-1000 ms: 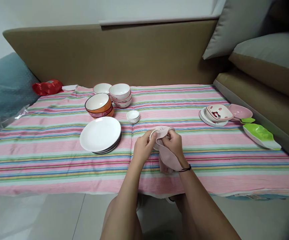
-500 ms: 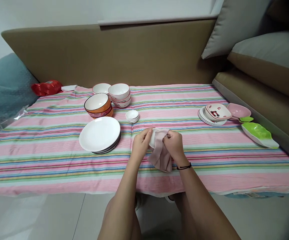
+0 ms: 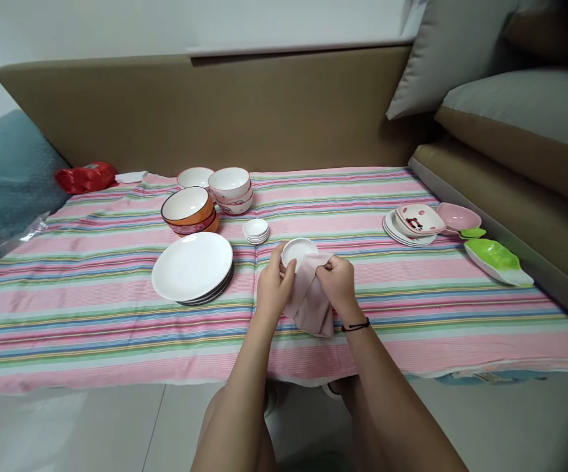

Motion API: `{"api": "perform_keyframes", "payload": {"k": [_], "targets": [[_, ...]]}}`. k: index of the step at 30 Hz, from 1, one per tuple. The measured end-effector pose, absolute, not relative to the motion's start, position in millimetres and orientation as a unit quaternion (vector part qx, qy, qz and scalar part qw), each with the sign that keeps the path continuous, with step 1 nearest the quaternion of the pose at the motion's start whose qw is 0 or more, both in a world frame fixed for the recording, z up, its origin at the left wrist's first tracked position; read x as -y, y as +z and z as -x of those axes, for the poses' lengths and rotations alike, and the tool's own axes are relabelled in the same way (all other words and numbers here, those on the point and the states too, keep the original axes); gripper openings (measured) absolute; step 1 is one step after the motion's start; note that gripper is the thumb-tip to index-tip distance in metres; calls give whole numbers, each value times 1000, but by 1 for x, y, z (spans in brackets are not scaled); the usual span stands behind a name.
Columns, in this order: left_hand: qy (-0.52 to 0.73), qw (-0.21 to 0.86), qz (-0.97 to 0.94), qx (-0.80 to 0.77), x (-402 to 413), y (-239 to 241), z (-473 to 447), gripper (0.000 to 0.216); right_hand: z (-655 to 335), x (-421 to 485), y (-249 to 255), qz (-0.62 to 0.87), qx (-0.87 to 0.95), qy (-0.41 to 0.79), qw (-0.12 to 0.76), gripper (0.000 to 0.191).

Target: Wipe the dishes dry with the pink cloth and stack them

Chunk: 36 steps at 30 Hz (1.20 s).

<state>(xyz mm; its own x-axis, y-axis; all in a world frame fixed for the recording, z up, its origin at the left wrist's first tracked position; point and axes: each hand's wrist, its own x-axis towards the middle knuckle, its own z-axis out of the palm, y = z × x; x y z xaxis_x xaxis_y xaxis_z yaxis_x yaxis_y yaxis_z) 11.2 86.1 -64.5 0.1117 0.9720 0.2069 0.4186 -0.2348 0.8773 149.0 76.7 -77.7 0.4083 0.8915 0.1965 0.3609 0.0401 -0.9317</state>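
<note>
A small white dish is gripped at its left edge by my left hand, thumb on the near side. My right hand, with a dark band at the wrist, pinches a pale pink cloth. The cloth covers the dish's near right part and hangs down over the striped cover. Just beyond my left hand stands a stack of small white dishes. Farther left is a stack of large plates, white on top.
Orange bowls and white red-rimmed bowls stand stacked at the back left. On the right are a cartoon-face bowl on plates, a pink bowl and a green leaf-shaped dish. A red shiny bundle lies far left.
The small dish now shows more of its face above the cloth, and its rim sits higher. My left hand has turned around its edge. The view has shifted slightly.
</note>
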Motion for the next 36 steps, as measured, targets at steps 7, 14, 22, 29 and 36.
{"api": "perform_keyframes", "payload": {"k": [7,14,22,29,36], "targets": [[435,373,-668,-474,-85,-61,-12,43,-147,-78,-79,638,488,236,547,9],[445,438,-643,-443,-87,-65,-13,43,-151,-80,-82,634,478,244,557,9],[500,400,-594,-486,-86,-69,-14,28,-149,-78,-80,628,554,200,509,11],[438,342,-661,-504,-86,-67,-11,28,-150,-78,-77,651,543,137,512,6],[449,344,-663,-491,-83,-66,-14,28,-149,-77,-79,667,513,231,489,17]]}}
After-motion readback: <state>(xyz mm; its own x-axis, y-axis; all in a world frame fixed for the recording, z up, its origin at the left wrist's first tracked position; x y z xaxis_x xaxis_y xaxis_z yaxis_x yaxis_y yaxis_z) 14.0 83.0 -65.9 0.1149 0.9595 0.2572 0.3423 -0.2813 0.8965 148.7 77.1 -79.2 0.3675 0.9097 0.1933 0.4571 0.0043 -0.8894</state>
